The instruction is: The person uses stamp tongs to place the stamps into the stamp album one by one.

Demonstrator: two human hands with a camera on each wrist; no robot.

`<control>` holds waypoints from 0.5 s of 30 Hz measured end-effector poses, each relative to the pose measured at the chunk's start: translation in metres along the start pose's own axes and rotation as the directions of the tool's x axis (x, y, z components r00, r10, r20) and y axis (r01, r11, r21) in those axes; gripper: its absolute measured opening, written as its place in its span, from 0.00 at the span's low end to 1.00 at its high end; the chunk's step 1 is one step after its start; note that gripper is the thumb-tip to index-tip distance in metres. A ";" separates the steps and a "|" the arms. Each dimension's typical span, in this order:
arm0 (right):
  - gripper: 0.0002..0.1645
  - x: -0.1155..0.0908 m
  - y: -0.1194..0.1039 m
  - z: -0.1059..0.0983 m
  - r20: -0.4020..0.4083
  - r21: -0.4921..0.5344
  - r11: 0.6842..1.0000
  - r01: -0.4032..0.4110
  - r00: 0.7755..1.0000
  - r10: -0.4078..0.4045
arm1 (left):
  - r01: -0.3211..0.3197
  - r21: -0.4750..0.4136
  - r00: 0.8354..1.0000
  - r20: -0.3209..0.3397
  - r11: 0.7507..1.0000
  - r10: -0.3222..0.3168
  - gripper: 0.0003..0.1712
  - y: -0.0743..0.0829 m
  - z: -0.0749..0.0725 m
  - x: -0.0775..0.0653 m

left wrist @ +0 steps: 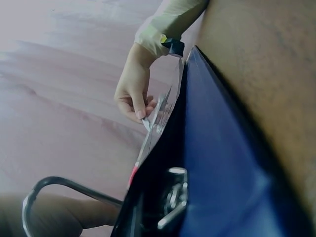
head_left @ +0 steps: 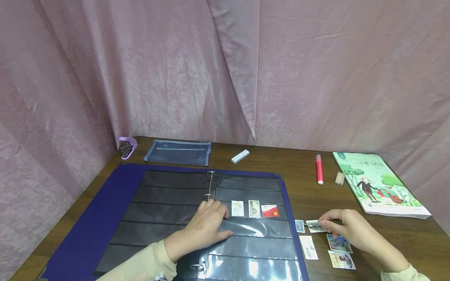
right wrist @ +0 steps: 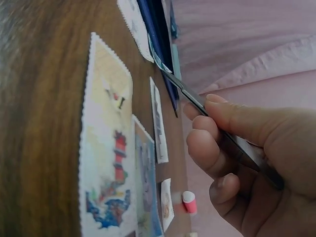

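Note:
My right hand (head_left: pixel 346 226) holds dark metal tweezers (right wrist: pixel 190 96) between thumb and fingers, above loose stamps to the right of the album. At the tweezer tips is a small blue stamp (head_left: pixel 299 226), by the album's right edge; whether it is clear of the table I cannot tell. My left hand (head_left: pixel 209 224) rests on the open stamp album (head_left: pixel 256 230), near its ring binding (head_left: pixel 209 185). Three stamps sit in one strip of the right page, including a red and white stamp (head_left: pixel 270 210). Below the right hand lie a ship stamp (right wrist: pixel 111 148) and a blue-toned stamp (head_left: pixel 339 243).
A pale stamp (head_left: pixel 308 247) lies beside the album. Farther back are a pink marker (head_left: pixel 319 169), an eraser (head_left: pixel 339 178), a green-covered book (head_left: pixel 383 183), a small white box (head_left: pixel 240 156), a blue zip pouch (head_left: pixel 177 153) and a purple stapler (head_left: pixel 128 147). Pink curtains hang behind the table.

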State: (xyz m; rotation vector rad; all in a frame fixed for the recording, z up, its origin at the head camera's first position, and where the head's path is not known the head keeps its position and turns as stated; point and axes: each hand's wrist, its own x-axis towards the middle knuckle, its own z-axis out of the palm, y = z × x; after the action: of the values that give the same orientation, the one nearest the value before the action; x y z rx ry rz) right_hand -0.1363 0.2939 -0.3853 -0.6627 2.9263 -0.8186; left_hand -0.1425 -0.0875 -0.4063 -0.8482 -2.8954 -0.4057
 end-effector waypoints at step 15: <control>0.05 -0.001 -0.012 -0.010 -0.068 -0.023 0.999 0.038 0.997 -0.040 | 0.002 0.013 0.999 -0.032 1.000 -0.002 0.21 -0.002 0.006 0.001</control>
State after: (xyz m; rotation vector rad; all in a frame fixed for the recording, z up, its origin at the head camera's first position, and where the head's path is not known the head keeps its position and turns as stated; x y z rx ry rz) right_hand -0.1322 0.2901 -0.3713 -0.7091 2.9967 -0.8316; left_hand -0.1451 -0.0869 -0.4127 -0.8297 -2.8669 -0.3958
